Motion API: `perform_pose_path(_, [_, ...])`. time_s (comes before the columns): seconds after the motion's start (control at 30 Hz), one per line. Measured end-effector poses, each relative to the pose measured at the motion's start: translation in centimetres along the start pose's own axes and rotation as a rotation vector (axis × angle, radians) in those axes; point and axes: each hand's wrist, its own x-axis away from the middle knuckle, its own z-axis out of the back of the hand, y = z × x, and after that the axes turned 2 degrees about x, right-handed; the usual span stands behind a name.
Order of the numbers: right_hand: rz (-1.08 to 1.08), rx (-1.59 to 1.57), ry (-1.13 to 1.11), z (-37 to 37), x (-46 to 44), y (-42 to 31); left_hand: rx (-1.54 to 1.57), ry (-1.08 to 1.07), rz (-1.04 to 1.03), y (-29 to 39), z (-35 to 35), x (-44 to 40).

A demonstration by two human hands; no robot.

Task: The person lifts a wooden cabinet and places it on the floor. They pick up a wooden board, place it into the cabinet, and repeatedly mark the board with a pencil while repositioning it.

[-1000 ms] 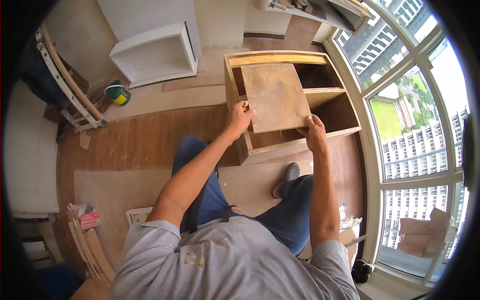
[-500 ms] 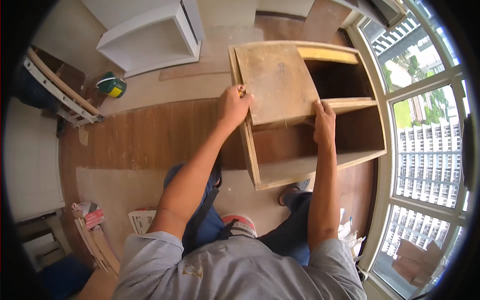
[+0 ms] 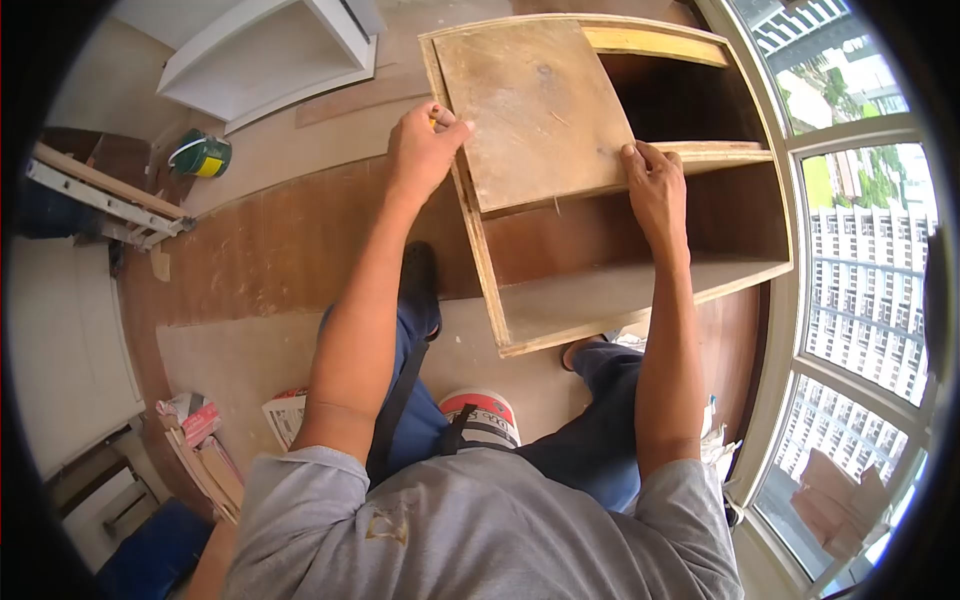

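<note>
At upper centre, a wooden panel [image 3: 535, 110] lies over the open cabinet [image 3: 580, 300], probably stiff, fairly light, best held by opposite edges. The right hand [image 3: 657, 190] pinches its lower-right corner; the left hand [image 3: 425, 150], at its left edge, curls around what seems a yellow item [image 3: 435, 123], mostly hidden.

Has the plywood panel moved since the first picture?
Yes: against the open wooden cabinet, the plywood panel has shifted toward the far left corner.
</note>
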Motion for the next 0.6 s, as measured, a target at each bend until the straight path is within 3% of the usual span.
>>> perform_pose_path(0.27, [0.006,-0.128,-0.013,0.0,0.0,0.7,-0.019,0.055,0.003,0.3,-0.2,0.0])
perform_pose_path(0.53, [-0.017,-0.170,-0.021,2.3,-0.6,1.5,0.014,-0.024,0.112,0.8,0.1,0.2])
perform_pose_path(0.6, [-0.041,-0.123,-0.032,3.1,-0.5,2.0,0.008,0.105,0.011,0.8,-0.4,0.3])
